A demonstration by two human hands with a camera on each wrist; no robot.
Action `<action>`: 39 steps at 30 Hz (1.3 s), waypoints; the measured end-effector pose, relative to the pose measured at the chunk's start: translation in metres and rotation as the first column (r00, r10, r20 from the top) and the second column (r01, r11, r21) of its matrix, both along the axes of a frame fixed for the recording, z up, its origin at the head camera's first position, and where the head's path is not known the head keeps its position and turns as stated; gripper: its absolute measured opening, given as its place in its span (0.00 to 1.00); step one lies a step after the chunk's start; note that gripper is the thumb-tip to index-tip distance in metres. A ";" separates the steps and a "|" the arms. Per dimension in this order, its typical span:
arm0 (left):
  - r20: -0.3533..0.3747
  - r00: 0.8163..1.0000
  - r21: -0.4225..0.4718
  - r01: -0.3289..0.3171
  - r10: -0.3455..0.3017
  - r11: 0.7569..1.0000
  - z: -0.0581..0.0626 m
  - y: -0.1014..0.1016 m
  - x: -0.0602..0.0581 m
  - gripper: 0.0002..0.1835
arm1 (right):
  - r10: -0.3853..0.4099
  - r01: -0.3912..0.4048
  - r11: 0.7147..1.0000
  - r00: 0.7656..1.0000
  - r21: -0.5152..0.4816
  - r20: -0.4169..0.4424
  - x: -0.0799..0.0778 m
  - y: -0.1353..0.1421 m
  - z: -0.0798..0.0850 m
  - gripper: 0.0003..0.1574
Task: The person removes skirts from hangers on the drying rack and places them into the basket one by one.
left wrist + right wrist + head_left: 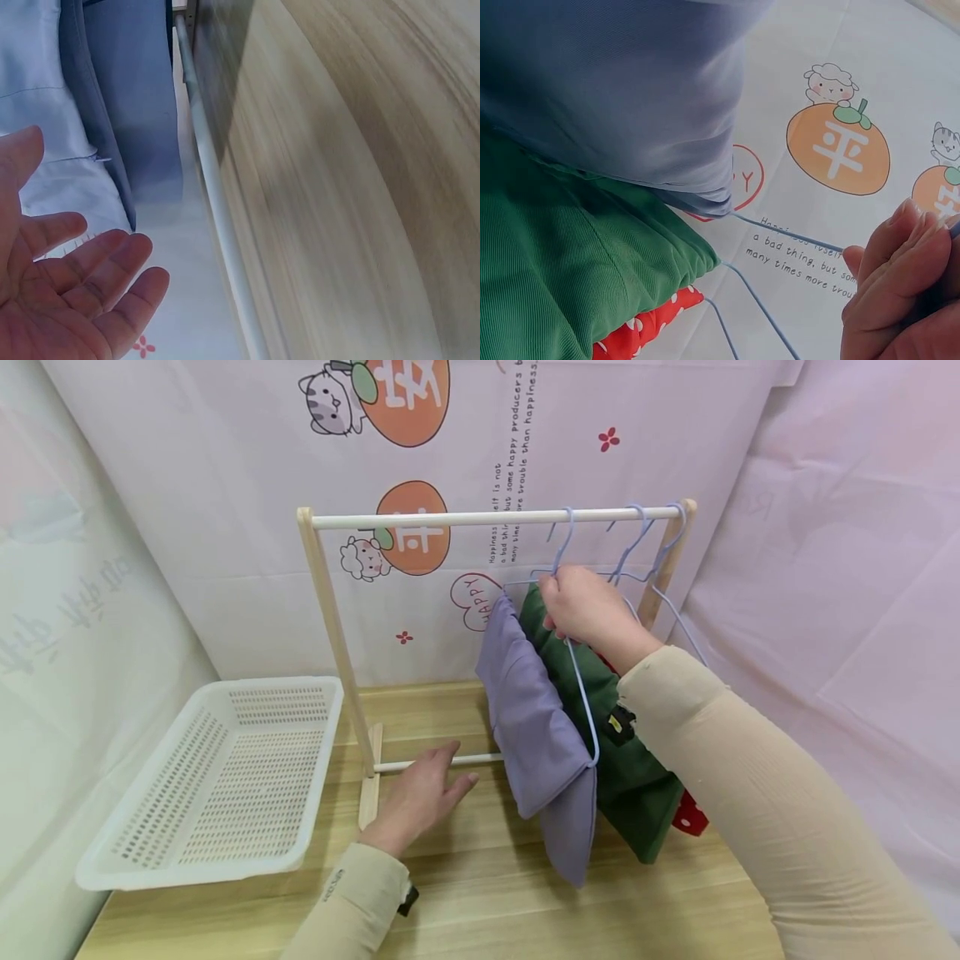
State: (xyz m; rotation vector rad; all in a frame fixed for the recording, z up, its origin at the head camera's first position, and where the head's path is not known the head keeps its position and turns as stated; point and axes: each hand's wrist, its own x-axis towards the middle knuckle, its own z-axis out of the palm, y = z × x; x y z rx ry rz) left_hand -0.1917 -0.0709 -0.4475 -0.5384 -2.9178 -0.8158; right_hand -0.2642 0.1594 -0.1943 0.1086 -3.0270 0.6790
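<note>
My right hand pinches the neck of a light blue hanger, whose hook is over the rack's top rail. A folded lavender garment drapes over this hanger; whether it is trousers I cannot tell. Just behind hangs a dark green garment, and past it shows part of a red garment with white dots. Low on the left, my left hand is held out near the bottom bar, empty, with fingers loosely extended. The left wrist view shows its palm beside the lavender cloth.
A white perforated basket stands left of the wooden rack, with nothing in it. Two more blue hanger hooks sit toward the rail's right end. Printed white cloth backs the wooden tabletop.
</note>
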 end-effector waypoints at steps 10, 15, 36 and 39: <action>0.032 0.999 0.062 -0.004 0.003 0.998 -0.004 0.009 -0.005 0.37 | -0.002 0.002 1.000 1.000 -0.016 -0.003 0.002 -0.001 0.000 0.29; 0.044 0.999 0.108 -0.012 0.007 0.994 -0.004 0.014 -0.007 0.37 | -0.003 0.003 1.000 1.000 -0.019 -0.003 0.002 0.000 0.000 0.29; 0.154 0.988 0.314 -0.033 -0.016 0.949 -0.008 0.037 -0.015 0.33 | 0.017 -0.017 1.000 1.000 -0.020 0.001 0.002 0.001 0.000 0.29; 0.186 0.982 0.348 -0.046 -0.021 0.936 -0.009 0.039 -0.016 0.34 | 0.016 -0.016 1.000 1.000 -0.018 0.000 0.002 0.001 0.000 0.28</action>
